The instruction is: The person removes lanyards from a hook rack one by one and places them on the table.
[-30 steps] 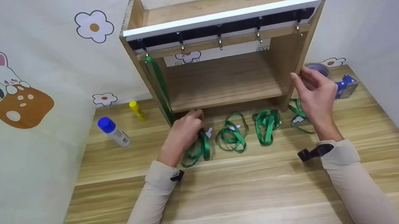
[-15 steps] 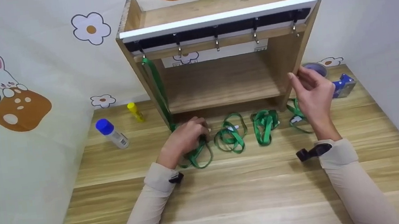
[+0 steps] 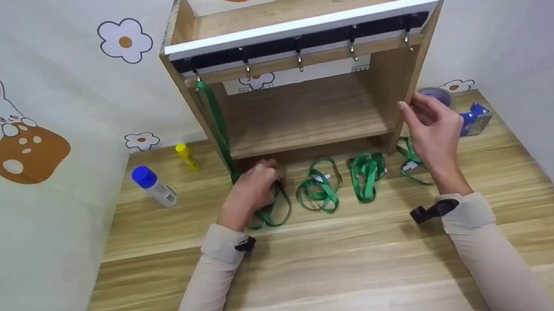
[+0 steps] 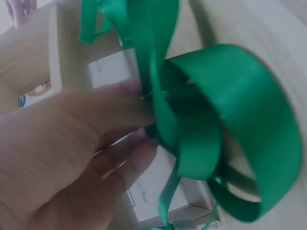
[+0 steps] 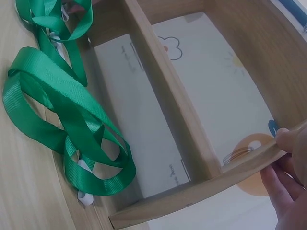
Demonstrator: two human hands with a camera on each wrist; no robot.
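Observation:
My left hand [image 3: 254, 190] pinches a green ribbon lanyard [image 4: 199, 139] low at the front left of a wooden shelf [image 3: 304, 116]. Its loops hang and spread beside the fingers in the left wrist view. With thumb and fingers, my right hand [image 3: 436, 129] grips the front edge of the shelf's right side panel [image 5: 201, 191]. Another green lanyard [image 3: 218, 118] hangs from the leftmost hook [image 3: 197, 75]. Along the shelf's front lie a loosely looped lanyard [image 3: 319, 192], a bundled one [image 3: 367, 176] and one [image 3: 407, 153] partly hidden by the right hand.
Several metal hooks line a black strip [image 3: 270, 49] under the shelf's white front edge. On the left stand a blue-capped glue stick [image 3: 155, 187] and a small yellow tube [image 3: 187, 157]. A blue tape dispenser [image 3: 475, 119] and a tape roll [image 3: 438, 96] sit at the right.
My left hand has moved slightly at the front left, and the lanyard loops under it have shifted shape. The right hand keeps its grip on the side panel. The head view has drifted a little.

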